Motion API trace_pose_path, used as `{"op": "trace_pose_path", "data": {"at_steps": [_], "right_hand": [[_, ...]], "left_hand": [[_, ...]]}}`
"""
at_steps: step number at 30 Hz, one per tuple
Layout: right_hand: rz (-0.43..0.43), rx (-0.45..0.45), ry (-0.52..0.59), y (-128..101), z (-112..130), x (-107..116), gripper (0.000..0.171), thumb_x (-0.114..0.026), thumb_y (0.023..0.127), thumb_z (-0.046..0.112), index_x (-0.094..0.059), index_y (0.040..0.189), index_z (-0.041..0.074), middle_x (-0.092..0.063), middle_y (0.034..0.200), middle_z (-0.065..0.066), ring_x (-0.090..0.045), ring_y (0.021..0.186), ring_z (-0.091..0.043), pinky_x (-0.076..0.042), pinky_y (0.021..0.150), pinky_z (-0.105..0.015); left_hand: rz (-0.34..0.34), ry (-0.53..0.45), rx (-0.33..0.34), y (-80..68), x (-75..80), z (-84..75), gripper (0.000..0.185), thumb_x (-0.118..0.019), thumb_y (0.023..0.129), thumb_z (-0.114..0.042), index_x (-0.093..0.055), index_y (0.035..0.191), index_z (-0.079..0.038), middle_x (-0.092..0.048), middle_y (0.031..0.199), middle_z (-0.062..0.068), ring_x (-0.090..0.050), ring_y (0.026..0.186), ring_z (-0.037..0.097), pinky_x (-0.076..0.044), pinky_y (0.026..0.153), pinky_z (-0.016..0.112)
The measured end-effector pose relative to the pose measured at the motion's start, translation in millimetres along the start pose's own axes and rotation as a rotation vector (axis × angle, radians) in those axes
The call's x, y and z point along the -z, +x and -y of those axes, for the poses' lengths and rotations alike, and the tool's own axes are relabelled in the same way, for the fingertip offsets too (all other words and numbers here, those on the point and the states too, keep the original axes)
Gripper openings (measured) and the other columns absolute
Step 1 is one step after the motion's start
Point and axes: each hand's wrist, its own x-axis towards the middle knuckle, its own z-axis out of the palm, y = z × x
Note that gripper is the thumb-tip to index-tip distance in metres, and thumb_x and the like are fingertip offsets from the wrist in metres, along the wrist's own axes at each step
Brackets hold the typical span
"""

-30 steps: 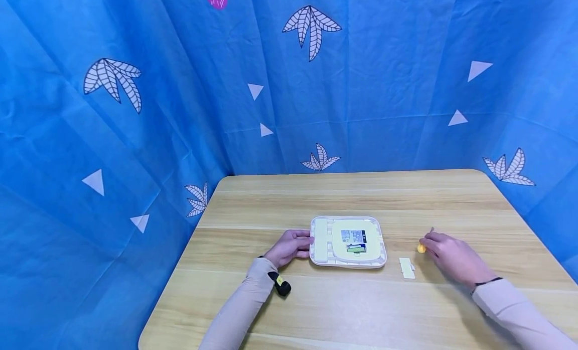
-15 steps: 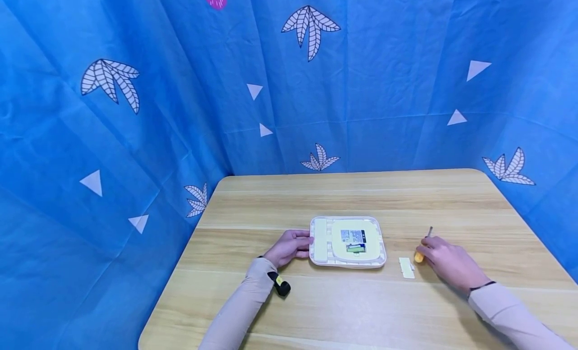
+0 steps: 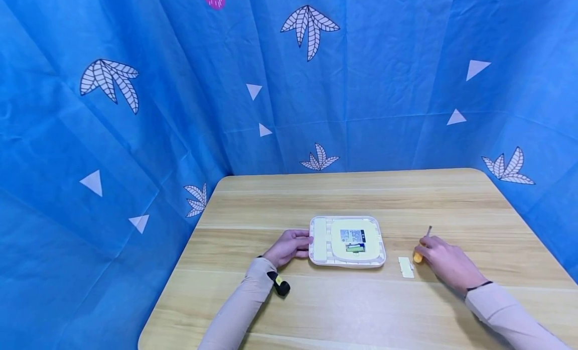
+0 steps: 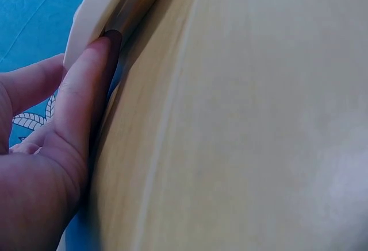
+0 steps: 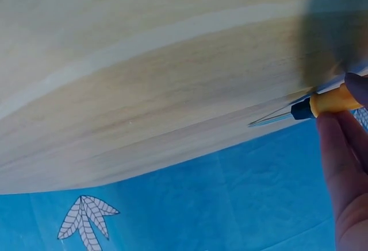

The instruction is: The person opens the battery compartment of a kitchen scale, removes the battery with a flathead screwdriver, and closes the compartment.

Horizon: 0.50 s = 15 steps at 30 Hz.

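Both hands down on the tabletop (image 3: 352, 305), one on the white device, one on the screwdriver.
Left hand (image 3: 287, 247): straight fingers pressed to the left edge of the white device (image 3: 347, 241), mid-tabletop. Right hand (image 3: 447, 262): grip looks closed on the yellow-handled screwdriver (image 3: 421, 250), partly hidden, shaft pointing away. Small white cover (image 3: 406, 267) lies just left of it.

A light wooden table (image 3: 361, 300) stands against blue leaf-patterned curtains (image 3: 135, 114).

Matt pale wood table (image 3: 343, 300), smooth cream plastic device (image 3: 346, 247) (paper label), metal-tipped screwdriver (image 5: 310, 108), printed cloth backdrop (image 3: 180, 89)
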Motion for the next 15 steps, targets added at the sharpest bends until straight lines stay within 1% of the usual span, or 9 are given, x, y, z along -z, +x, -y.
{"op": "trace_pose_path", "data": {"at_steps": [7,11,15], "right_hand": [[-0.011,0.009,0.005,-0.8,2.2,0.8,0.028,-0.077,0.072,-0.009,-0.071,0.092,0.010,-0.069,0.100,-0.015,-0.069,0.091,-0.034,-0.064,0.066,-0.049],[-0.026,0.020,0.001,-1.4,3.1,1.9,0.028,-0.076,0.072,-0.010,-0.071,0.092,0.010,-0.068,0.100,-0.014,-0.068,0.092,-0.033,-0.064,0.066,-0.048],[-0.015,0.017,0.001,-2.4,2.4,0.7,0.029,-0.075,0.072,-0.011,-0.071,0.093,0.009,-0.068,0.102,-0.016,-0.068,0.093,-0.035,-0.064,0.067,-0.050]], "left_hand": [[0.004,-0.002,0.000,-0.1,0.3,1.1,0.051,-0.063,0.100,-0.006,-0.047,0.145,0.011,-0.075,0.112,0.009,-0.076,0.094,0.017,-0.067,0.084,0.030],[0.003,0.001,-0.002,-0.4,0.6,1.7,0.051,-0.063,0.100,-0.006,-0.046,0.145,0.011,-0.075,0.114,0.011,-0.076,0.095,0.018,-0.067,0.084,0.030],[0.001,0.004,-0.005,-1.1,0.3,2.0,0.052,-0.064,0.101,-0.007,-0.045,0.146,0.012,-0.074,0.116,0.014,-0.076,0.095,0.018,-0.067,0.084,0.030]]}}
